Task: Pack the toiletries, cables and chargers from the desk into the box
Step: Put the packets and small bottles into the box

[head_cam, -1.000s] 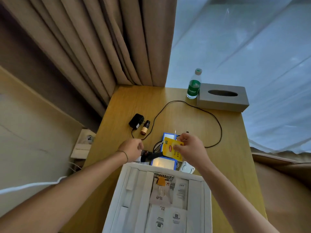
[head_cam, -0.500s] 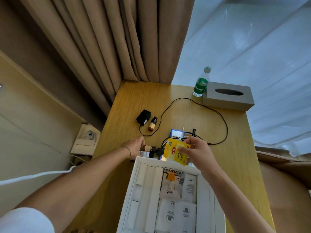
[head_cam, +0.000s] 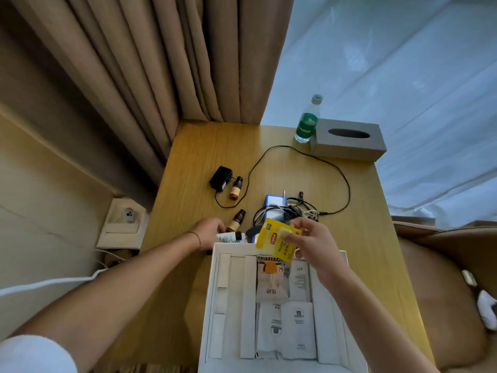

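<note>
— While our right hand (head_cam: 313, 244) pinches the yellow tea sachet (head_cam: 277, 242) over the far edge of the white box (head_cam: 212, 292), we risk letting it go early; judged from here, it could slide down onto the desk (head_cam: 188, 162) between the box and the clutter instead of landing inside.

— Agreed. The box holds flat white packets (head_cam: 285, 327) lying loose in the middle, so a careless drop might also tip the sachet against a divider. What of our left hand (head_cam: 209, 232)?

— It rests at the box's far left corner, fingers curled over the white tube (head_cam: 232, 237). We cannot tell whether it truly grips the tube or only touches it; our knuckles hide the contact. If we lift blindly, the brown bottle (head_cam: 236, 224) just beyond could be knocked and roll.

— Beyond that, near the middle of the desk, the tangled cables (head_cam: 290, 211) lie over the blue case (head_cam: 274, 200). Pulling one might drag the rest, we think. What each plug is we cannot make out.

— Further still, the black charger (head_cam: 220, 178) touches a second brown bottle (head_cam: 236, 187), with its long black cord (head_cam: 336, 168) looping towards the far right corner, where a water bottle (head_cam: 308, 122) and grey tissue box (head_cam: 349, 140) stand. The box's near end is cut off by the frame.
</note>
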{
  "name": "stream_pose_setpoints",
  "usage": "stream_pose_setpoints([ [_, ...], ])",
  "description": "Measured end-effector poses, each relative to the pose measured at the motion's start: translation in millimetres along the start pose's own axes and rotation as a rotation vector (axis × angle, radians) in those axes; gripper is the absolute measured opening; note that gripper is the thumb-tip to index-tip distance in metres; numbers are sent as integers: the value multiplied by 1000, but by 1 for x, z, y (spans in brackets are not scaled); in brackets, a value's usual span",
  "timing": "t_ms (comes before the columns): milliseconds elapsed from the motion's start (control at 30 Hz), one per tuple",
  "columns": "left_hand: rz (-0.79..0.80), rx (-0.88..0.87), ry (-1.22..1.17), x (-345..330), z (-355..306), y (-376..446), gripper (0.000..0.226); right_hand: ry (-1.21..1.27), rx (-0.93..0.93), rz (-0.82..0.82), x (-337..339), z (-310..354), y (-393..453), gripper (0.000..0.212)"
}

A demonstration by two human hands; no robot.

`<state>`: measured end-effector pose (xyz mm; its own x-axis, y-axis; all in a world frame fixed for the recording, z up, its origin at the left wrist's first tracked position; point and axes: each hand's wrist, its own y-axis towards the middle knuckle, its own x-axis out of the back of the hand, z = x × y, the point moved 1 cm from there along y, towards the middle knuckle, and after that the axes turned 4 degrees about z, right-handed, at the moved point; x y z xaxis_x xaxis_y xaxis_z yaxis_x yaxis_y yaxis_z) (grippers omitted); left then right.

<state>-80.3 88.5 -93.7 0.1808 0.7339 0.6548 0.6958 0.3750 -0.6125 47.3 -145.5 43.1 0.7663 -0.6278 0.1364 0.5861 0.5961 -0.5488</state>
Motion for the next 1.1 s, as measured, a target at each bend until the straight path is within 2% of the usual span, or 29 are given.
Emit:
stream_pose_setpoints([
  [100, -21, -33, 7, 1, -3, -7, 14, 79, 19, -30, 4, -5, -10, 24],
  [200, -88, -72, -84, 6, -5, -20, 13, 102, 26, -29, 10, -15, -21, 32],
  [400, -320, -115, -375, 20, -17, -55, 15, 40, 65, -115, 26, -49, -38, 11],
  [533, -502, -134, -542, 27, -33, -79, 31, -299, 127, -242, 30, -69, -46, 20],
  [633, -574, -178, -655, 32, -48, -98, 26, -769, 226, -399, 33, -78, -45, 27],
  [733, -596, -230, -723, 35, -62, -117, 23, -1116, 276, -410, 28, -76, -39, 26],
  [833, -590, -277, -776, 35, -72, -135, 26, -1293, 243, -343, 19, -74, -30, 20],
  [933, -571, -278, -777, 30, -78, -149, 42, -1395, 239, -274, 6, -78, -22, 25],
  [1033, -529, -280, -697, 21, -80, -160, 60, -1441, 228, -188, -4, -86, -13, 31],
  [1100, -474, -286, -615, 14, -80, -166, 61, -1395, 216, -135, -8, -94, -6, 34],
])
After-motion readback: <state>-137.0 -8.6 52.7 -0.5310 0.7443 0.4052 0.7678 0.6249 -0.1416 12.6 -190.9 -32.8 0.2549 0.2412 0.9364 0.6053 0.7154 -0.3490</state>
